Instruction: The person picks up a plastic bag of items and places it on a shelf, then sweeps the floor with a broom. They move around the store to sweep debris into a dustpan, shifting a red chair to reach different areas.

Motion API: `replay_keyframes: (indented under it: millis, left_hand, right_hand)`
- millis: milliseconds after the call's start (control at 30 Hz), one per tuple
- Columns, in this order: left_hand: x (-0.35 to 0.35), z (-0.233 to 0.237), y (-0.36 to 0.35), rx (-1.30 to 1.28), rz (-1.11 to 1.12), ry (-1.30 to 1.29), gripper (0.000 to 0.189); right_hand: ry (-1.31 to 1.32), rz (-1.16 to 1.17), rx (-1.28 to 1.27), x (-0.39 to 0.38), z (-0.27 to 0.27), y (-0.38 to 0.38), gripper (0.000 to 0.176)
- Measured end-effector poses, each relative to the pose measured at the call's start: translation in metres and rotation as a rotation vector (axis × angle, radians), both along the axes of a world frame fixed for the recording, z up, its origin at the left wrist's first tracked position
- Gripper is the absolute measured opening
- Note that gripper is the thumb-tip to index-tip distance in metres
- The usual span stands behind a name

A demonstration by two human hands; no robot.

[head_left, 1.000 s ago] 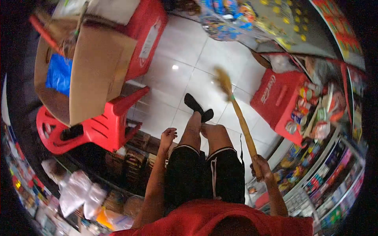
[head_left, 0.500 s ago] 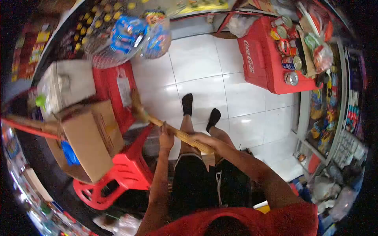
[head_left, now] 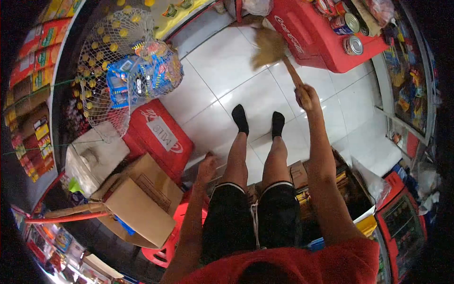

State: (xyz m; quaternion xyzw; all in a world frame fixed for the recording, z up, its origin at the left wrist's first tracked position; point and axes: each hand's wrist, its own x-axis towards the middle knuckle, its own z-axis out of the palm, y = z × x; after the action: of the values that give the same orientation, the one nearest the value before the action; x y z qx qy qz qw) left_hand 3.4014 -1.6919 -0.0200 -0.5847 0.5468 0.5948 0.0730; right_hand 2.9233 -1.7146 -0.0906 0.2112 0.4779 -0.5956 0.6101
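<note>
My right hand (head_left: 308,98) is wrapped round the handle of a broom (head_left: 267,46), held out ahead and to the right. Its brown bristle head is smeared by motion and appears over the white tiles beside a red Coca-Cola cooler (head_left: 312,33). My left hand (head_left: 206,169) is off the broom, loosely closed with nothing showing in it. It hangs beside my left knee, near a brown cardboard box (head_left: 139,208) and a second red cooler (head_left: 158,139) with a paper label.
Cans (head_left: 352,45) stand on the right cooler. A net bag of blue packets (head_left: 137,78) hangs at the left. A red plastic chair (head_left: 163,251) is under the box. Goods shelves line both sides, and white floor tiles (head_left: 203,113) lie around my feet.
My left hand has let go of the broom and dropped lower. My right hand has swung the broom from the left over to the right. The view has turned.
</note>
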Motion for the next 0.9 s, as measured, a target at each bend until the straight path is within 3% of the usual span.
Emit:
replay_keyframes:
  millis: [33,67,100,133,167,200,233,267,300,367,433,500,567,667,700,733,800,900]
  left_hand:
    - [-0.007,0.013,-0.008,-0.177,-0.324,-0.198,0.022]
    - [-0.003,0.011,-0.012,-0.185,-0.337,-0.200,0.022]
    - [0.003,0.004,-0.012,-0.060,-0.228,-0.136,0.023]
    - [0.006,-0.002,-0.012,0.070,-0.116,-0.074,0.023]
    - [0.007,-0.004,-0.011,0.143,-0.014,-0.080,0.023]
    - [0.006,0.000,-0.010,0.156,-0.028,-0.092,0.023]
    - [0.000,0.009,-0.011,0.015,-0.144,-0.081,0.023]
    - [-0.009,0.011,-0.016,-0.135,-0.256,-0.060,0.024]
    - [-0.012,0.007,-0.017,-0.136,-0.269,-0.059,0.024]
    - [-0.008,0.000,-0.010,0.094,-0.311,0.023,0.026]
    - [-0.024,0.012,-0.014,0.079,-0.338,0.021,0.026]
    - [-0.038,0.020,-0.020,0.061,-0.361,0.026,0.025]
    - [-0.041,0.017,-0.020,-0.189,-0.510,0.001,0.022]
    - [-0.042,0.015,-0.022,-0.004,-0.506,-0.200,0.022]
    - [-0.039,0.012,-0.023,0.011,-0.507,-0.220,0.022]
    - [-0.036,0.011,-0.025,0.051,-0.421,-0.151,0.023]
    - [-0.030,0.017,-0.028,0.086,-0.331,-0.075,0.023]
    - [-0.030,0.012,-0.024,0.042,-0.379,-0.059,0.021]
  right_hand:
    - [-0.168,-0.008,-0.062,0.002,-0.009,0.028,0.020]
    - [-0.079,0.012,-0.021,0.021,0.014,0.046,0.022]
    - [0.038,0.058,0.051,0.045,0.053,0.055,0.023]
    - [0.018,-0.036,-0.074,0.069,0.065,0.070,0.022]
    - [-0.064,-0.165,0.100,0.095,0.114,0.057,0.025]
    - [-0.095,-0.200,0.067,0.116,0.160,0.041,0.027]
    - [-0.417,-0.274,-0.083,0.130,0.149,0.058,0.025]
    - [-0.367,-0.331,-0.138,0.154,0.155,0.053,0.025]
    - [-0.726,-0.325,-0.283,0.171,0.134,0.057,0.026]
    - [-0.354,0.061,0.121,0.201,0.130,0.019,0.036]
    - [0.251,0.458,-0.076,0.229,0.058,0.000,0.040]
    - [0.266,0.629,-0.066,0.219,0.025,-0.040,0.042]
    - [0.509,0.777,-0.064,0.210,0.022,-0.101,0.041]
    - [0.668,0.911,-0.247,0.215,-0.029,-0.190,0.032]
    - [0.678,0.811,-0.246,0.223,-0.041,-0.212,0.032]
    - [0.771,0.878,-0.231,0.227,-0.053,-0.225,0.034]
    - [0.467,0.772,-0.275,0.223,-0.059,-0.212,0.029]
    - [0.705,0.743,-0.109,0.214,-0.041,-0.151,0.034]
